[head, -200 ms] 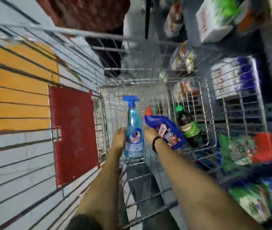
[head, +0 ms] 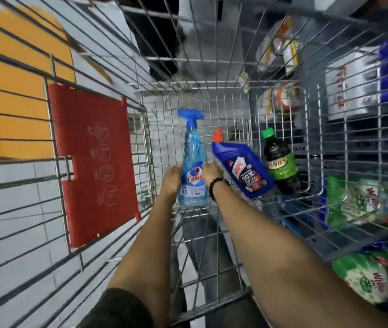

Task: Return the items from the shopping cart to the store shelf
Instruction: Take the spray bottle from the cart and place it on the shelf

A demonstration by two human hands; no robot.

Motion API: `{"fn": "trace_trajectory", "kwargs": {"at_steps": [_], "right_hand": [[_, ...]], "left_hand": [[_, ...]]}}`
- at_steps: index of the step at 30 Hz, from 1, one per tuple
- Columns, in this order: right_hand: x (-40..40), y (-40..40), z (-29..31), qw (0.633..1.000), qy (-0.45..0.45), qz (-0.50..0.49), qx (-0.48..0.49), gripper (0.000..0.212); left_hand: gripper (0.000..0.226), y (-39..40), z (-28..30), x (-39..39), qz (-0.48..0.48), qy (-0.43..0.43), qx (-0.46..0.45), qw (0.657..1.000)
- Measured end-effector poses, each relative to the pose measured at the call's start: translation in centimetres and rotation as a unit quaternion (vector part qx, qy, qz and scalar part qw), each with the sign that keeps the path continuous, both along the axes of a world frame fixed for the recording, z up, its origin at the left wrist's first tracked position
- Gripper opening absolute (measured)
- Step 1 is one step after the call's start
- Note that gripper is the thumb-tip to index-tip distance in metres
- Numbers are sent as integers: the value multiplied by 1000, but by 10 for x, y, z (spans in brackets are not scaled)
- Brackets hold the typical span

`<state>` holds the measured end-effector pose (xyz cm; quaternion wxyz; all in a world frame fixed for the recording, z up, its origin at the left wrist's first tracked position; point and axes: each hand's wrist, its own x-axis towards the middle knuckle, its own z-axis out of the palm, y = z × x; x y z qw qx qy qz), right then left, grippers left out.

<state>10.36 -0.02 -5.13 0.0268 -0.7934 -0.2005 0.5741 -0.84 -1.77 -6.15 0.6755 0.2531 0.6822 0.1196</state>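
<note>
A light blue spray bottle stands upright on the floor of the wire shopping cart. My left hand presses its left side and my right hand, a bead bracelet on the wrist, presses its right side, so both hands clasp it. Right of it a dark blue cleaner bottle with a red cap lies tilted. A dark bottle with a green cap and green label leans by the cart's right wall.
A red plastic flap hangs on the cart's left side. Beyond the right wall are store shelves with green packets, white and blue packs and jars. A person's dark legs stand past the cart's far end.
The view has dipped closer into the cart. Both hands stay at the spray bottle's sides, now pressed tighter against it.
</note>
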Motion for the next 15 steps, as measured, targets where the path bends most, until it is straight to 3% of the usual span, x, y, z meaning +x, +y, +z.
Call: {"fn": "trace_trajectory", "kwargs": {"at_steps": [6,11,15], "right_hand": [[-1,5,-7,999,27,35,-3,39],[4,0,5,999,44,24,-14,22],[8,5,48,996,69,55,23,38]], "left_hand": [[34,9,8,2,18,23,-52,998],[32,9,30,-12,20,12,-65,998],[31,16,63,-29,0,-27,-44,999]]}}
